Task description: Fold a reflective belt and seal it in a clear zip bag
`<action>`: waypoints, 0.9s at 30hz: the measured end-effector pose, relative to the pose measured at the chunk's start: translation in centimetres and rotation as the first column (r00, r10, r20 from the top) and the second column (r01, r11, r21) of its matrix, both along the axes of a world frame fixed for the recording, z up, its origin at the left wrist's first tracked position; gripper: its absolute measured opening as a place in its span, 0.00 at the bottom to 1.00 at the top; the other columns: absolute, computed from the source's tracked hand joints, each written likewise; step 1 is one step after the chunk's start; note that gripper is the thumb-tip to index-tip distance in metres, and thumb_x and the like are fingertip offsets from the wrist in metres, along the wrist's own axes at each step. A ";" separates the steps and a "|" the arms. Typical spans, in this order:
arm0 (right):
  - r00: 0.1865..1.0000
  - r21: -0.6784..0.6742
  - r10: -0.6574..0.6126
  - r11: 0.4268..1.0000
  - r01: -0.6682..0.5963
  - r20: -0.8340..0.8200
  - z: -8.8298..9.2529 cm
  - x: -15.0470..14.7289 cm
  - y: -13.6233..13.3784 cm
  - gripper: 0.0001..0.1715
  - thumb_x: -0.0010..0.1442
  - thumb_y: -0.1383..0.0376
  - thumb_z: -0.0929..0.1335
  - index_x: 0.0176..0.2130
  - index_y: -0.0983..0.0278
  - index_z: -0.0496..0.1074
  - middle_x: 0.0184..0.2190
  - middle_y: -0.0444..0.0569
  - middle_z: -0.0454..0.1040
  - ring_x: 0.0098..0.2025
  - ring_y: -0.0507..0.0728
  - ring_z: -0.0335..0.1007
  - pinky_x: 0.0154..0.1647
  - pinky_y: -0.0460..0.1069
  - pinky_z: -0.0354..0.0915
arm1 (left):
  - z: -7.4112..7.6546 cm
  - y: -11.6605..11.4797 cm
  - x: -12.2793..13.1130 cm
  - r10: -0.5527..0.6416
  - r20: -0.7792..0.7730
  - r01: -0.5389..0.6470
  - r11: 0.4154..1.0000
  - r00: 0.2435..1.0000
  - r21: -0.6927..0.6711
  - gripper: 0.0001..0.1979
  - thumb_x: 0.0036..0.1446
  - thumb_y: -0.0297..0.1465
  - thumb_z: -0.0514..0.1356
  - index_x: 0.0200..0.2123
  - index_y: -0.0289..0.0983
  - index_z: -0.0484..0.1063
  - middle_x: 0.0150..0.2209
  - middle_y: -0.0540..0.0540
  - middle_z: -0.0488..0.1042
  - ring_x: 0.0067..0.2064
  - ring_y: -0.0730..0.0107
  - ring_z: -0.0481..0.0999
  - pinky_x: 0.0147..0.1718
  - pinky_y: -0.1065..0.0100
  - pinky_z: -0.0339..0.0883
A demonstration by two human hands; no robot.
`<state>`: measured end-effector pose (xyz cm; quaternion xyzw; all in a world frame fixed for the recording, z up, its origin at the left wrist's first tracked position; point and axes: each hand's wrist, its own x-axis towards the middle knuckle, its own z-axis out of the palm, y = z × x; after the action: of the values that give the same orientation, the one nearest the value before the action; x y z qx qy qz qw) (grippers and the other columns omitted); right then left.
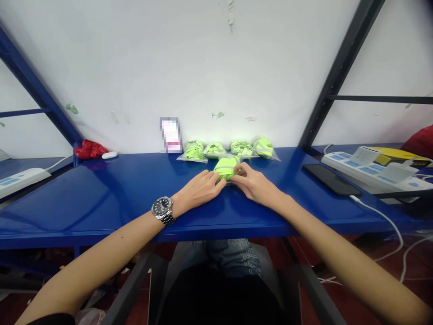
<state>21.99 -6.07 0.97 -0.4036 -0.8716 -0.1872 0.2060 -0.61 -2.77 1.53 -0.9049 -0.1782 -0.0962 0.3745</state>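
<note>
Between my hands lies a folded neon-yellow reflective vest [226,167] with a pale grey strip, seemingly in a clear plastic bag. The fingers of my left hand [202,188] are closed at its lower left edge. At its right side, my right hand [253,181] pinches the edge with thumb and fingers. My fingertips partly cover the lower edge of the bundle. Just behind it, several similar bagged vests [194,150] stand in a row along the wall. A metal watch [162,206] is on my left wrist.
A blue table [111,194] runs against the white wall. A blurred-out phone-like screen [171,135] leans there. Red cloth [90,149] and a small white case [109,155] lie at left. On the right are a black phone [331,179] on a cable and a power strip [368,169].
</note>
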 end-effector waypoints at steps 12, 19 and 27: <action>0.768 -0.358 -0.313 0.926 0.116 -0.559 -1.0 -0.6 -3.9 0.15 0.63 0.60 0.65 0.29 0.65 0.72 0.23 0.48 0.71 0.26 0.54 0.67 0.29 0.49 0.62 | 1.1 -1.7 2.2 0.175 0.124 -0.105 0.895 0.977 -0.434 0.09 0.69 0.30 0.46 0.39 0.33 0.63 0.33 0.43 0.72 0.29 0.66 0.70 0.26 0.64 0.55; 0.169 -0.590 -0.616 0.584 -0.557 -0.769 -0.4 -3.8 -4.0 0.21 0.63 0.51 0.65 0.33 0.68 0.72 0.24 0.50 0.73 0.21 0.54 0.74 0.14 0.44 0.60 | 3.2 -2.6 2.6 0.156 0.252 0.041 0.774 0.955 -0.632 0.07 0.66 0.30 0.49 0.36 0.35 0.63 0.33 0.43 0.73 0.30 0.69 0.68 0.28 0.66 0.57; 0.050 -0.386 -0.482 0.630 -0.675 -0.875 -1.5 -4.0 -3.4 0.21 0.54 0.51 0.74 0.31 0.66 0.71 0.24 0.47 0.76 0.23 0.52 0.76 0.29 0.46 0.74 | 3.7 -3.1 2.6 0.178 0.255 0.107 0.584 0.950 -0.805 0.10 0.66 0.36 0.51 0.37 0.36 0.65 0.29 0.47 0.74 0.28 0.71 0.70 0.26 0.68 0.55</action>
<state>17.95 -9.46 -0.48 -0.3815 -0.4840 0.5512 0.5625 1.98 -5.83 5.19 -0.9447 -0.2768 -0.1368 -0.1102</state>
